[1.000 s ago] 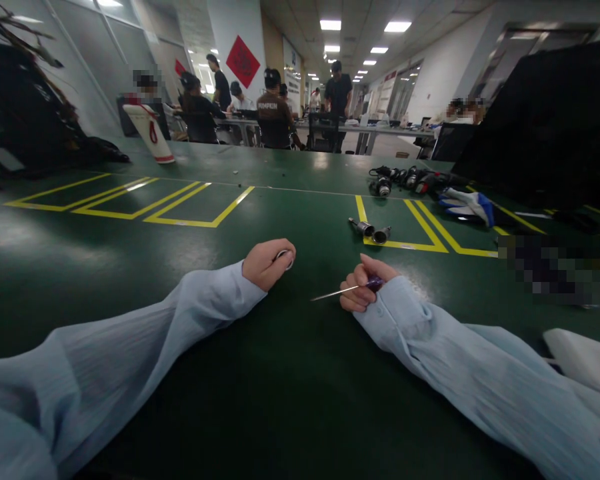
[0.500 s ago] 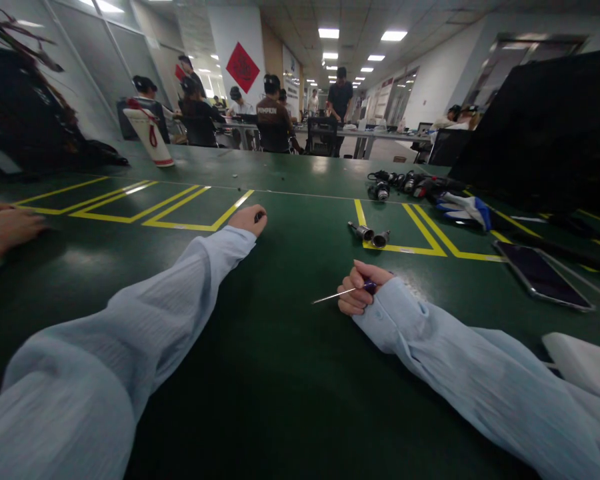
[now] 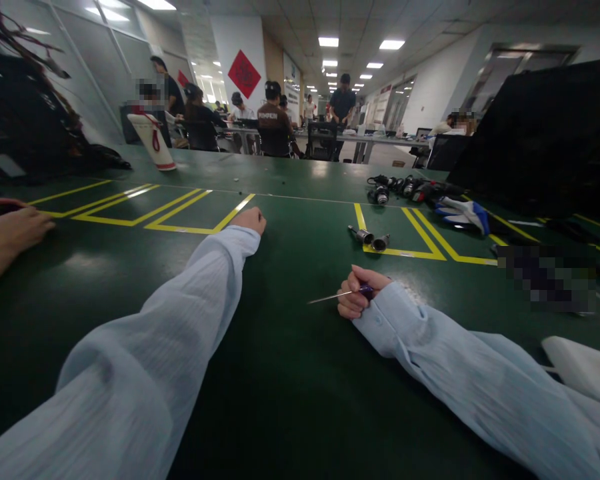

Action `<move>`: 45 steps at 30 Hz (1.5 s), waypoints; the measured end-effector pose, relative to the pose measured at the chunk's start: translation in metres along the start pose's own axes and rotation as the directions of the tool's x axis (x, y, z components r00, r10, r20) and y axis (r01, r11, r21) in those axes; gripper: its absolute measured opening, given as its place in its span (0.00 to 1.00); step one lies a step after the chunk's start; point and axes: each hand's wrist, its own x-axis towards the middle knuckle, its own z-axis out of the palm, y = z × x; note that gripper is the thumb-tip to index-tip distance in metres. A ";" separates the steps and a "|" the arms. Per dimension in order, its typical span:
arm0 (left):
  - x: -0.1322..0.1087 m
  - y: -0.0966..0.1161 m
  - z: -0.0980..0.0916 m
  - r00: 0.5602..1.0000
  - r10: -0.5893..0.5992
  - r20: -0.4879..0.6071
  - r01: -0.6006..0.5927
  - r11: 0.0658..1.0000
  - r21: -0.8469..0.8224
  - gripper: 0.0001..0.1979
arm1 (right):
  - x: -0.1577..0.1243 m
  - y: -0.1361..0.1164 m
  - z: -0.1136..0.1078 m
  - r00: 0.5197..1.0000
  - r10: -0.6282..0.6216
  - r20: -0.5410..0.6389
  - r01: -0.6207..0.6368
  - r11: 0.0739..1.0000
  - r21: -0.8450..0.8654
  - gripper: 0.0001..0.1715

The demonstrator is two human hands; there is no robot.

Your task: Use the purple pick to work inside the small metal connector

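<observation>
My right hand (image 3: 356,292) is wrapped round the purple handle of a screwdriver (image 3: 330,297), its thin metal shaft pointing left over the green table. My left hand (image 3: 251,219) is closed and rests at the right-hand edge of a yellow taped box. What it holds, if anything, is hidden by the fingers and wrist. Beyond my right hand, two metal cup-shaped parts (image 3: 371,239) lie on the corner of another yellow taped outline.
Another person's hand (image 3: 17,230) is at the left edge. A tilted white cup (image 3: 153,141) stands at the back left. Black cabled parts (image 3: 395,185) and blue-white gloves (image 3: 463,215) lie back right. A white box (image 3: 583,367) sits by my right forearm.
My left hand has turned slightly, hiding the small black object that showed in it before. My right hand holds the screwdriver almost still. The other person's hand has moved a little to the right.
</observation>
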 end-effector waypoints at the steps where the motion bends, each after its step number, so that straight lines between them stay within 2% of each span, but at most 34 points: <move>1: 0.000 0.000 0.000 1.000 0.000 0.001 0.000 1.000 0.003 0.14 | 0.000 0.000 -0.001 1.000 0.002 0.003 -0.002 1.000 -0.003 0.23; 6: 0.001 0.001 0.001 1.000 0.012 0.008 -0.012 1.000 0.017 0.15 | 0.003 0.000 -0.003 0.999 0.016 0.032 -0.017 0.999 0.030 0.19; 9: -0.002 0.002 -0.002 0.999 0.045 0.022 -0.046 0.999 0.018 0.14 | 0.004 -0.002 -0.004 0.999 0.032 0.010 -0.033 0.999 0.039 0.21; 12: -0.013 0.007 -0.006 0.992 0.121 0.039 -0.122 0.993 0.005 0.12 | 0.004 -0.005 -0.004 0.997 0.000 -0.077 0.005 0.998 0.057 0.23; 16: -0.048 0.024 -0.011 0.953 0.299 0.050 -0.296 0.954 -0.048 0.11 | 0.001 -0.011 -0.005 0.970 -0.051 -0.239 0.069 0.996 0.064 0.15; 20: -0.100 0.053 -0.019 0.859 0.506 0.074 -0.496 0.860 -0.121 0.08 | -0.001 -0.015 -0.007 0.943 -0.089 -0.321 0.094 0.996 0.000 0.11; 22: -0.127 0.068 -0.025 0.759 0.652 0.007 -0.640 0.747 -0.179 0.08 | -0.001 -0.014 -0.009 0.935 -0.127 -0.332 0.131 0.991 -0.012 0.10; 24: -0.152 0.081 -0.032 0.664 0.747 -0.031 -0.738 0.649 -0.183 0.07 | 0.001 -0.013 -0.010 0.924 -0.173 -0.341 0.172 0.985 -0.032 0.08; 27: -0.178 0.097 -0.042 0.541 0.841 -0.009 -0.839 0.539 -0.075 0.07 | 0.003 -0.010 -0.011 0.916 -0.207 -0.344 0.191 0.978 -0.080 0.05; 31: -0.192 0.107 -0.049 0.434 0.901 0.015 -0.899 0.433 0.065 0.05 | 0.006 -0.005 -0.008 0.931 -0.190 -0.312 0.148 0.977 -0.153 0.03; 36: -0.192 0.108 -0.053 0.361 0.932 0.028 -0.930 0.357 0.093 0.05 | 0.008 0.001 -0.003 0.925 -0.194 -0.327 0.110 0.960 -0.258 0.05; 42: -0.192 0.109 -0.054 0.356 0.934 0.000 -0.924 0.352 0.147 0.06 | 0.008 0.007 -0.001 0.905 -0.245 -0.347 0.122 0.933 -0.339 0.11; 45: -0.192 0.110 -0.053 0.333 0.942 -0.028 -0.926 0.333 0.179 0.07 | 0.008 0.010 0.001 0.890 -0.285 -0.357 0.139 0.914 -0.382 0.11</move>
